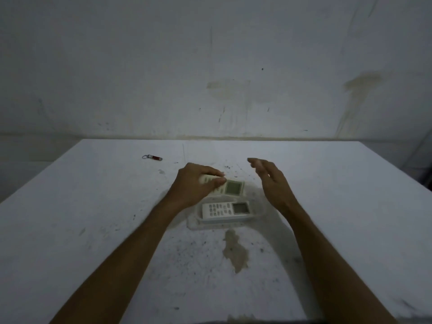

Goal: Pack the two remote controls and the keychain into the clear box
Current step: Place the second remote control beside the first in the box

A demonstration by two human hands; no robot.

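A clear box sits in the middle of the white table. Inside it, along the near side, lies a white remote control, screen to the right. My left hand is shut on the button end of a yellowed remote control, which hovers over the far half of the box. My right hand floats just right of the box, fingers apart and holding nothing. A small red keychain with a metal ring lies far back on the left of the table.
A brownish stain and dark specks mark the table just in front of the box. A stained white wall stands directly behind the table's far edge.
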